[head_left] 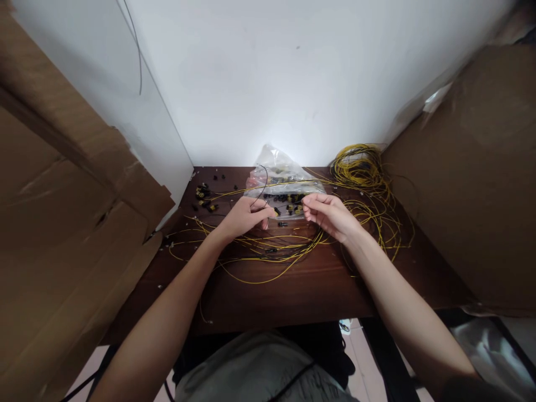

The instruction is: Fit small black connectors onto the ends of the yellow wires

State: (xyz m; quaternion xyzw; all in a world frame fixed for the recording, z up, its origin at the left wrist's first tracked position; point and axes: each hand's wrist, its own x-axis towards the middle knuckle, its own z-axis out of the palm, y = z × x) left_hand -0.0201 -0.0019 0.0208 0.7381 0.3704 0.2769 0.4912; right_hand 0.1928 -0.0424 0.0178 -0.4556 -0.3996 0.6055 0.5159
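My left hand [248, 216] is closed in a pinch over the middle of the dark wooden table. A thin black wire [266, 177] curves up out of its grip, and a small yellow-and-black piece shows by the fingertips. To the right, my right hand [329, 213] pinches thumb against fingers; what it holds, if anything, is too small to make out. Between and behind the hands lies a clear plastic bag [274, 159] with small black and yellow connectors [288, 198] on it. One small black connector [283, 224] rests just in front of the bag.
Yellow and black wires [268, 281] run across the table [293, 304] below my hands. A big wire coil [360, 164] sits at the back right. More connectors [203, 192] lie at the back left. Cardboard [62, 223] stands left, more cardboard [464, 184] right, a white wall [272, 84] behind.
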